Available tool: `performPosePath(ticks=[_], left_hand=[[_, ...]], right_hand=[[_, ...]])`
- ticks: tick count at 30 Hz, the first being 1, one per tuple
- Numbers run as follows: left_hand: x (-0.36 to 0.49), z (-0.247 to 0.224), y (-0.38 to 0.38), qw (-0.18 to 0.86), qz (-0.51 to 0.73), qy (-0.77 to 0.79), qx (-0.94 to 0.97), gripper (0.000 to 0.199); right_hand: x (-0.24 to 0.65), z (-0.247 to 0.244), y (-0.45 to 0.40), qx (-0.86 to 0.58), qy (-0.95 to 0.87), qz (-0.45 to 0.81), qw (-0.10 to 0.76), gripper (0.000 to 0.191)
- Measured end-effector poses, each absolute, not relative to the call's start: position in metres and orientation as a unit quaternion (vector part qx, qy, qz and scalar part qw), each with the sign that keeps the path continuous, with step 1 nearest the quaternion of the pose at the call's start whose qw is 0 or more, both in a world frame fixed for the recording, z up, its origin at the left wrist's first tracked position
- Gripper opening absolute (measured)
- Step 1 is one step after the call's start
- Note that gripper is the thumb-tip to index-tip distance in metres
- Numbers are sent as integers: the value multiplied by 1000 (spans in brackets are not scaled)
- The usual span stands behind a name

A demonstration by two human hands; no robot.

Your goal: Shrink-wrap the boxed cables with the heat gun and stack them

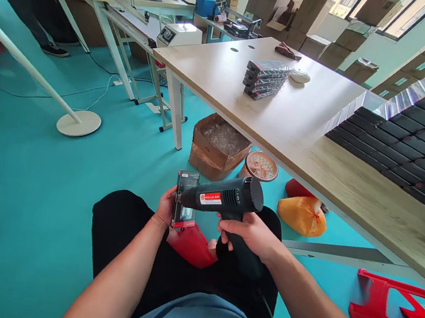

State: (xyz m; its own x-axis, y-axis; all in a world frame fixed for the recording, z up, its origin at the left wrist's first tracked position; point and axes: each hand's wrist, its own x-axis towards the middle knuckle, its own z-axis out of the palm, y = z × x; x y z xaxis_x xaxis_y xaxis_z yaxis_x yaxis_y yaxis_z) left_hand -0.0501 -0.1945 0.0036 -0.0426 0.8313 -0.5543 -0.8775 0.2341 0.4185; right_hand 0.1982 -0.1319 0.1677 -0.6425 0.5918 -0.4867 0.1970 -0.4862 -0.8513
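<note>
My right hand (252,233) is wrapped round the grip of a black heat gun (227,195) with a red and white label. Its nozzle points left, at a small black and red product box (184,215) that looks glossy. That box stands upright over my lap, held along its left edge by my left hand (166,206). The nozzle overlaps the box in view, so I cannot tell whether they touch. Part of the box front is hidden behind the nozzle.
A wooden table (214,83) bears a stack of wrapped black boxes (264,80) and rows of black boxes (414,138). Below stand a carton of clear plastic (216,146), a waste basket (261,165) and an orange bag (302,215). A red stool (391,313) is at right.
</note>
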Motion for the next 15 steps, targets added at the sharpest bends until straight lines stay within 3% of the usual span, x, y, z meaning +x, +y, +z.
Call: performPosePath(ticks=[5,9,15], left_hand=[[-51,4,-194,685,643,340,-38,54],[-52,5,-192,666,657,352,-43,49],[-48,7,-193,703,624,341,-17,56]], right_hand=[[203,163,-146,-490,-459,713,202,32],[205,163,-149,-420,-462,768,143,33],[204,166,-116,-492,-484,685,232,36]])
